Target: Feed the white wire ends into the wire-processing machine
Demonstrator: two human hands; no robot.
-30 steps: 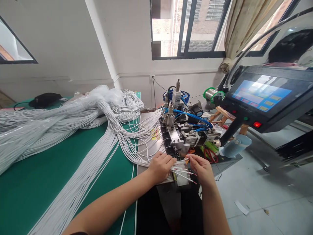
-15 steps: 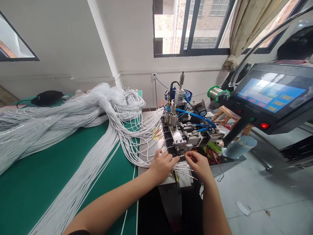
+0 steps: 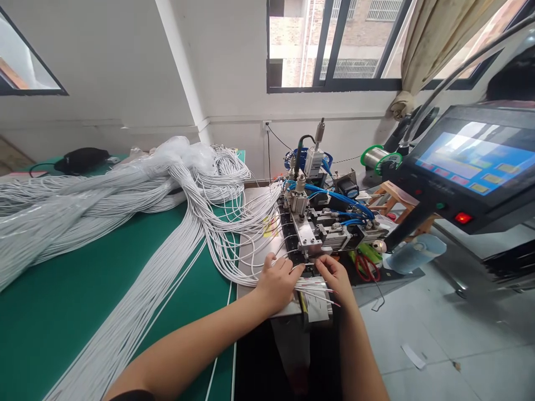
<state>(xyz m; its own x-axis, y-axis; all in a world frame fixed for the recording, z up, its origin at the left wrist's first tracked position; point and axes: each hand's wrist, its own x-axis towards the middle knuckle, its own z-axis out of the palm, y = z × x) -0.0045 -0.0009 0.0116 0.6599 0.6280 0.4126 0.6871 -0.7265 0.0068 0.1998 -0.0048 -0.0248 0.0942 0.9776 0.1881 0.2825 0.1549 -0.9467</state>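
Note:
My left hand [image 3: 278, 283] rests at the front of a bench machine [image 3: 308, 236], its fingers bent and closed on a white cable. Close by on the right, my right hand [image 3: 333, 278] pinches the end of that white cable [image 3: 308, 264], which lies level between the two hands. The exact fingertip contact is too small to make out. Several loose white cable ends [image 3: 315, 287] with reddish tips stick out below, between my hands. From the left, a large bundle of white cables [image 3: 190, 195] runs over to the machine.
A green table [image 3: 167, 267] carries the cable bundle, partly in clear plastic. To the right stand a screen panel [image 3: 476, 161], a solder wire spool [image 3: 380, 157], red-handled scissors [image 3: 368, 268] and a clear blue container [image 3: 418, 253]. Another person's head shows at the right edge.
The view has shifted slightly, so the machine and screen sit a little farther right. My right hand has moved slightly left, closer to my left hand.

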